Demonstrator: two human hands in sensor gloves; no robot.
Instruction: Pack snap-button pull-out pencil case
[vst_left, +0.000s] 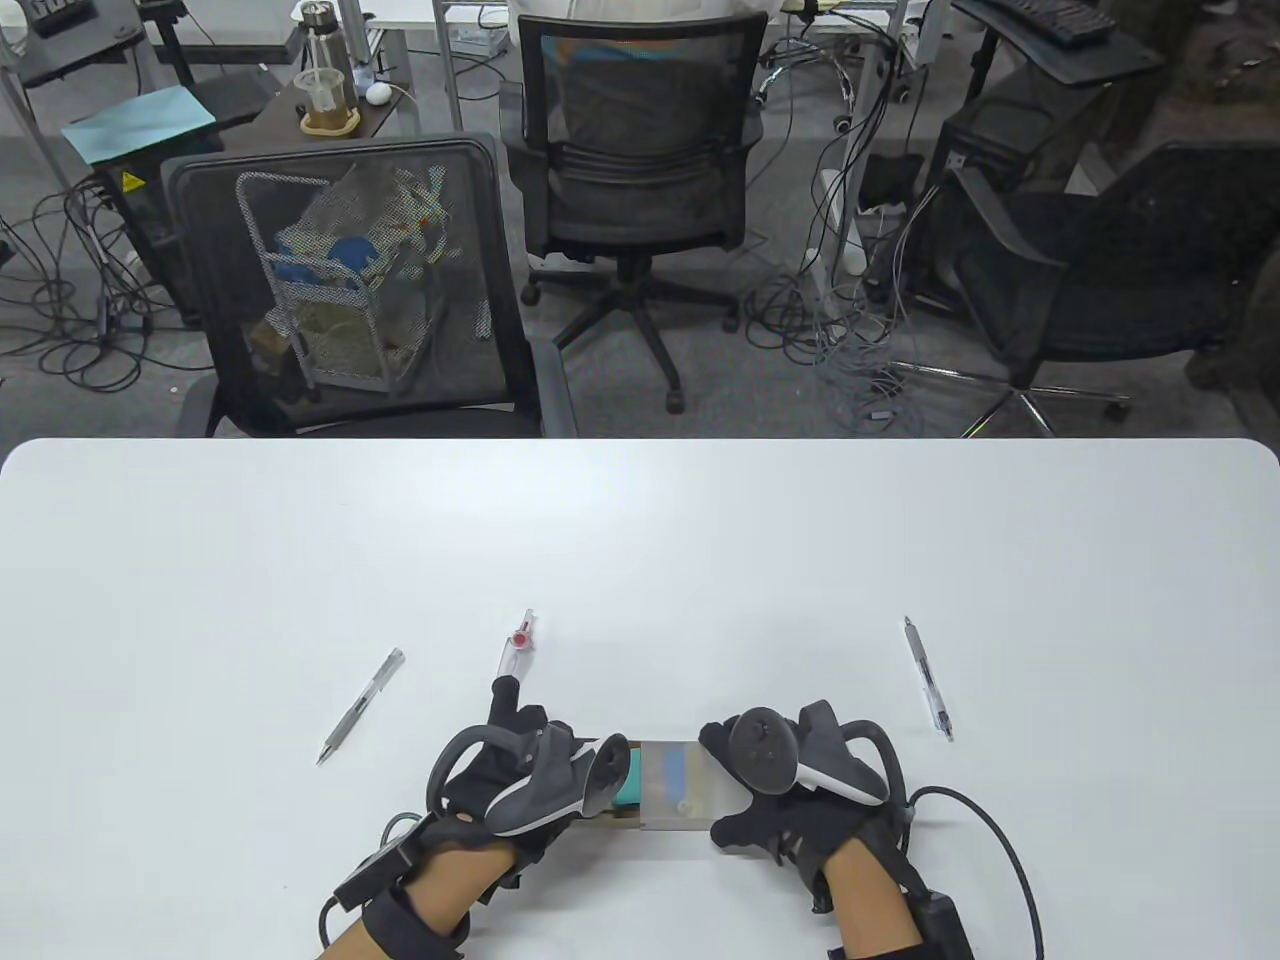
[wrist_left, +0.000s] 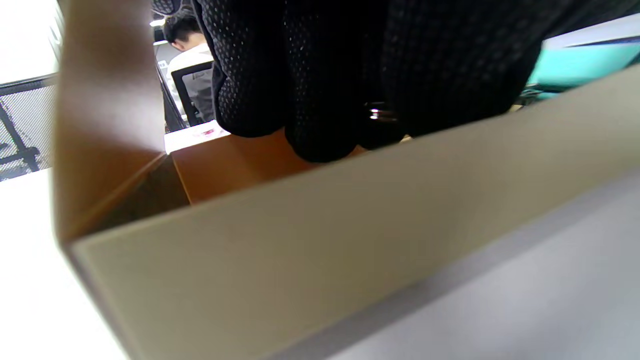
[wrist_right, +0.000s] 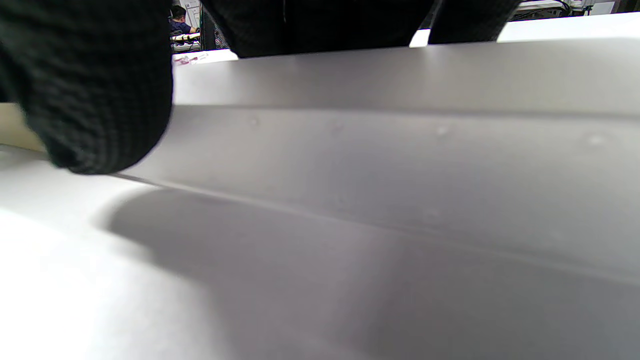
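Observation:
The pencil case (vst_left: 672, 785) lies near the table's front edge, a grey translucent sleeve with a teal and blue inner part showing. My left hand (vst_left: 520, 765) holds its left end, where the beige pull-out drawer (wrist_left: 350, 240) sticks out; my fingers (wrist_left: 310, 100) hang over the drawer's rim. My right hand (vst_left: 790, 790) grips the sleeve's right end; the grey sleeve wall (wrist_right: 400, 165) fills the right wrist view. Three pens lie on the table: one at the left (vst_left: 361, 705), one with a red part (vst_left: 516, 645) just beyond my left hand, one at the right (vst_left: 928, 677).
The white table (vst_left: 640, 540) stretches wide beyond the pens. Black office chairs (vst_left: 350, 290) stand past its far edge. Cables trail from both wrists over the table's front edge.

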